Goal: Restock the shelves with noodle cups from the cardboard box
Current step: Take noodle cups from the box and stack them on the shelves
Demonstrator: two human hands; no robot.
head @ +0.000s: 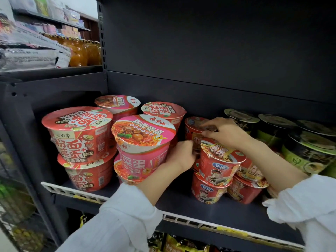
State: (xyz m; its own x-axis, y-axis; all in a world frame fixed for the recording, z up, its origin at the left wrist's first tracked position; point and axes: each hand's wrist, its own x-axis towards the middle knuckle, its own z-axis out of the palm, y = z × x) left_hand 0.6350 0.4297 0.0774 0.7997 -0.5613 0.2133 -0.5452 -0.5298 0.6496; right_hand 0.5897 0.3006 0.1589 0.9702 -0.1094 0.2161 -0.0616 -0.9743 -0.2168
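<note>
Both hands, left [181, 155] and right [224, 132], grip an upright red noodle cup [195, 130], lid up, fingers curled round it.

Neighbouring shelf stock, upper left

Orange drink bottles [82, 51] stand on the far shelf; grey printed sacks [31, 55] lie just left of the bottles, with pastel packets [54, 29] on the shelf above them.

Dark metal back panel [218, 42] up top, slotted upright [103, 33] at left, a white wall [87, 4] far behind.
</note>
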